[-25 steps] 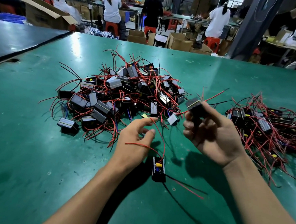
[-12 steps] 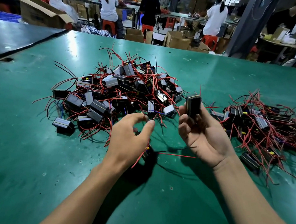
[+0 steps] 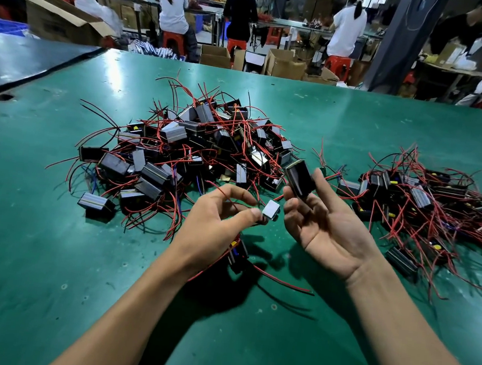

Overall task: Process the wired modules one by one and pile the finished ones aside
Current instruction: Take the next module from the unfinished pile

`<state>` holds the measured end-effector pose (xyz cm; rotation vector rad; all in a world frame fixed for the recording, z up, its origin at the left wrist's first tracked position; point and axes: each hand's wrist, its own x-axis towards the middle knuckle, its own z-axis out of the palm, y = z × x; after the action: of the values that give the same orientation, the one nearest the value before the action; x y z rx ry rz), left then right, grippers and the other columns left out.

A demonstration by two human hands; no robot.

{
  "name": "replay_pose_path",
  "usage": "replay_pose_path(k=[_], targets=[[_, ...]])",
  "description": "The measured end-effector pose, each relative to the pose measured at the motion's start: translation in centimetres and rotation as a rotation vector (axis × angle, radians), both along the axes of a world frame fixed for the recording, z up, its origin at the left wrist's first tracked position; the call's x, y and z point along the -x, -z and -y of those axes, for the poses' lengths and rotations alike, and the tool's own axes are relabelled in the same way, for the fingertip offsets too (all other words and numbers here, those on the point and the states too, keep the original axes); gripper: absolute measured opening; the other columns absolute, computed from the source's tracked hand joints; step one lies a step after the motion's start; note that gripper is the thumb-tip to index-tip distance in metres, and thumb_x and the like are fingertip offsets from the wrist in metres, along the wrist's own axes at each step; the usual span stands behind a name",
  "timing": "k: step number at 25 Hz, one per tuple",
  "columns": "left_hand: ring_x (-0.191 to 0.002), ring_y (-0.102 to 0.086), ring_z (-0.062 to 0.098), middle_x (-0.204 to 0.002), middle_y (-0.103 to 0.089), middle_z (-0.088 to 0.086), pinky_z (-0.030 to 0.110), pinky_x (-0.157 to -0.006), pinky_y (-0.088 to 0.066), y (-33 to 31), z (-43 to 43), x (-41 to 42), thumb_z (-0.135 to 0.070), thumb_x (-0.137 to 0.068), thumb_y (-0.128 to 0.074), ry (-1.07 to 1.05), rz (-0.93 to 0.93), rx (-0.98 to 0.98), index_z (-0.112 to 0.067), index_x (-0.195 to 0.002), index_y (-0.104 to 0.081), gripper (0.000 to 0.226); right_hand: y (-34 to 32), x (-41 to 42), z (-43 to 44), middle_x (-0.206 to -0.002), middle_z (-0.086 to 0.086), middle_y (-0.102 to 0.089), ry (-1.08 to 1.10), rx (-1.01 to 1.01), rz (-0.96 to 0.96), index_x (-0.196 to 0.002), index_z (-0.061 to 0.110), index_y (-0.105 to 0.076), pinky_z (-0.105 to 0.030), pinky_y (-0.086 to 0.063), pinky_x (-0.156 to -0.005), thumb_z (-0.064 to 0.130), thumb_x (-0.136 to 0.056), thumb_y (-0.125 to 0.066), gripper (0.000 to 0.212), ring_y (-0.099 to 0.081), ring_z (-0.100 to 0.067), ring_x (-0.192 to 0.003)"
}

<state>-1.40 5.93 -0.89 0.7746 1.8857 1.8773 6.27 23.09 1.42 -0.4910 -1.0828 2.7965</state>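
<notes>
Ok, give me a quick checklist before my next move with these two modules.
1. Right hand grips the black module: ok.
2. Left hand pinches the red wire: ok.
3. Second module below the left hand lifted off the table: cannot tell.
4. Red wire free of the large pile: cannot tell.
5. Smaller pile lies close to the right hand: ok.
</notes>
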Motion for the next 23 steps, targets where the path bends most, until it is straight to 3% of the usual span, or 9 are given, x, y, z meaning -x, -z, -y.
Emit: replay_pose_path(k=[4, 11, 14, 16, 18, 21, 23], targets=[[-0.076, -0.067, 0.012, -0.086, -0.076, 0.008, 0.021, -0.074, -0.053, -0.2, -0.2, -0.2, -0.006, -0.095, -0.06, 0.112, -0.038, 0.067, -0.009, -0.099, -0.071, 0.012, 0.2, -0.2, 0.4, -0.079, -0.008, -0.068, -0.007, -0.046, -0.002, -0.093, 0.005, -0.07, -0.024, -0.057, -0.056, 0.04, -0.076, -0.072, 0.039, -0.061, -0.013, -0.058], [-0.077, -0.056, 0.016, -0.091, -0.076, 0.013, 0.014, -0.072, -0.045, -1.0, 0.3, -0.2, -0.012, -0.101, -0.044, 0.254, 0.024, 0.016, 0.001, -0.103, -0.071, 0.03, 0.3, -0.3, 0.9, -0.082, -0.005, -0.071, -0.01, -0.191, -0.07, -0.082, 0.014, -0.081, -0.021, -0.056, -0.058, 0.038, -0.081, -0.069, 0.028, -0.06, -0.008, -0.059], [-0.084, -0.06, 0.022, -0.098, -0.072, 0.025, 0.034, -0.087, -0.044, -0.9, 0.3, 0.2, -0.013, -0.1, -0.043, 0.193, 0.088, -0.038, 0.0, -0.107, -0.07, 0.03, 0.6, -0.2, 0.8, -0.088, -0.004, -0.069, -0.019, -0.251, -0.077, -0.094, 0.015, -0.08, -0.023, -0.054, -0.06, 0.038, -0.082, -0.068, 0.029, -0.056, -0.007, -0.06], [-0.088, -0.06, 0.023, -0.101, -0.071, 0.025, 0.046, -0.092, -0.039, -0.9, 0.3, 0.4, -0.019, -0.101, -0.044, 0.163, 0.122, -0.068, -0.005, -0.107, -0.07, 0.03, 0.9, -0.1, 0.9, -0.092, -0.005, -0.069, 0.024, -0.28, -0.058, -0.108, 0.011, -0.074, -0.021, -0.054, -0.06, 0.036, -0.081, -0.069, 0.037, -0.055, -0.009, -0.063], [-0.087, -0.061, 0.016, -0.098, -0.074, 0.016, 0.039, -0.085, -0.038, -1.0, 0.3, 0.1, -0.023, -0.099, -0.05, 0.139, 0.118, -0.104, -0.014, -0.101, -0.069, 0.022, 1.2, 0.2, 1.2, -0.095, -0.006, -0.072, 0.112, -0.322, -0.034, -0.112, 0.01, -0.069, -0.02, -0.052, -0.06, 0.034, -0.079, -0.069, 0.041, -0.058, -0.011, -0.065], [-0.085, -0.064, 0.004, -0.091, -0.076, 0.003, 0.028, -0.081, -0.039, -1.2, 0.1, -0.2, -0.02, -0.096, -0.055, 0.096, 0.117, -0.155, -0.018, -0.099, -0.065, 0.01, 1.6, 0.6, 2.0, -0.108, -0.012, -0.074, 0.217, -0.364, 0.011, -0.115, 0.009, -0.071, -0.028, -0.049, -0.075, 0.034, -0.083, -0.067, 0.041, -0.066, -0.018, -0.082], [-0.088, -0.065, 0.003, -0.093, -0.077, 0.002, 0.024, -0.082, -0.039, -1.2, 0.0, -0.2, -0.021, -0.099, -0.052, 0.108, 0.112, -0.159, -0.016, -0.103, -0.058, 0.009, 1.7, 0.7, 2.6, -0.101, -0.007, -0.076, 0.256, -0.369, 0.01, -0.112, 0.011, -0.072, -0.024, -0.049, -0.068, 0.033, -0.084, -0.067, 0.036, -0.068, -0.013, -0.077]])
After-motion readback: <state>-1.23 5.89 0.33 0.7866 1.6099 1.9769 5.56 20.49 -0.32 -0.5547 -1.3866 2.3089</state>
